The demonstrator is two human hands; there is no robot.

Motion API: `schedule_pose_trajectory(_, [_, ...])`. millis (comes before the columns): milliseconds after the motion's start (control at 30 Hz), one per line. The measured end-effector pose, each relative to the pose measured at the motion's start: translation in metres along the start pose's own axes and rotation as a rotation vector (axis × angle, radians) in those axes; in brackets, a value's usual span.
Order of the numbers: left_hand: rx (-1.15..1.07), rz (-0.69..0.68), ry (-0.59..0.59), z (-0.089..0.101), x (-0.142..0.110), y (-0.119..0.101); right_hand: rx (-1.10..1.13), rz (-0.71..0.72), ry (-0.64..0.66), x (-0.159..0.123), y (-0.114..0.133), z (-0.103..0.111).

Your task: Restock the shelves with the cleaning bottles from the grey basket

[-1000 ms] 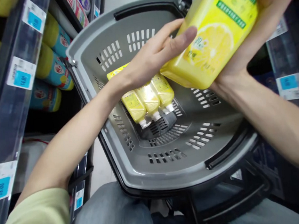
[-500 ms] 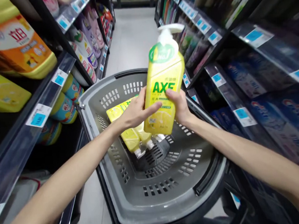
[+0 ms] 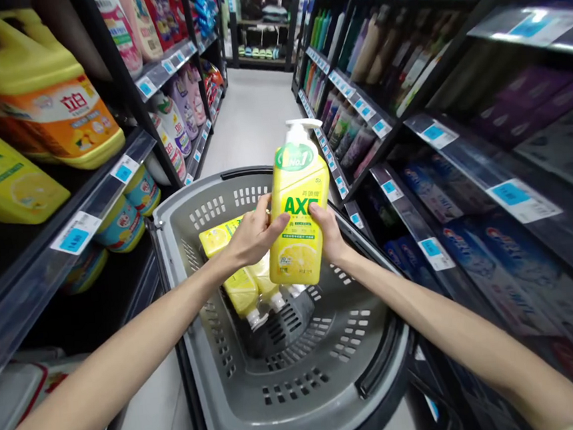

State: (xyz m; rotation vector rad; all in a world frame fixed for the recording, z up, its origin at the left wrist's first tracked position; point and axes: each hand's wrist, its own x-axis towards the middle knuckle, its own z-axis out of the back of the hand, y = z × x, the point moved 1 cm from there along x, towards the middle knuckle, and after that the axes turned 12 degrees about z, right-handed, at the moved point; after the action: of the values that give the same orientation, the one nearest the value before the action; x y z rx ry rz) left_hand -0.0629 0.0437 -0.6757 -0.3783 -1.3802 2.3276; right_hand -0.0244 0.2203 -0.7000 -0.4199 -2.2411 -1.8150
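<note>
Both my hands grip a yellow pump bottle of dish soap (image 3: pixel 297 257) with a white pump head and a green AXE label, held upright above the basket. My left hand (image 3: pixel 258 234) is closed on its left side, thumb across the front. On the right side my right hand (image 3: pixel 329 231) wraps it, thumb on the label. Below, in the grey shopping basket (image 3: pixel 305 424), lie several yellow bottles (image 3: pixel 240 289) with white caps pointing toward me. The held bottle and my left hand hide part of them.
Shelves line both sides of the aisle. At left are large yellow jugs (image 3: pixel 64 117), an AXE bottle (image 3: pixel 6 169) lying tilted, and blue-labelled tubs (image 3: pixel 119 223). Toothpaste boxes (image 3: pixel 496 263) fill the right shelves. The pale aisle floor (image 3: pixel 261 103) runs ahead to a far rack.
The bottle has gone from tilted at the upper right to upright in front of me, its label facing me. My view has lifted from the basket to the aisle.
</note>
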Motion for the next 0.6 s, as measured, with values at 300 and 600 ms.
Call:
schedule_pose_trajectory(300, [-0.016, 0.019, -0.029, -0.0033, -0.0002, 0.0009, 0.142, -0.033, -0.013, 0.0008, -0.0019, 0.0022])
schedule_pose_trajectory(600, [-0.024, 0.019, -0.075, -0.0042, 0.0025, 0.0016, 0.237, -0.126, -0.063, 0.0005, 0.0017, -0.0040])
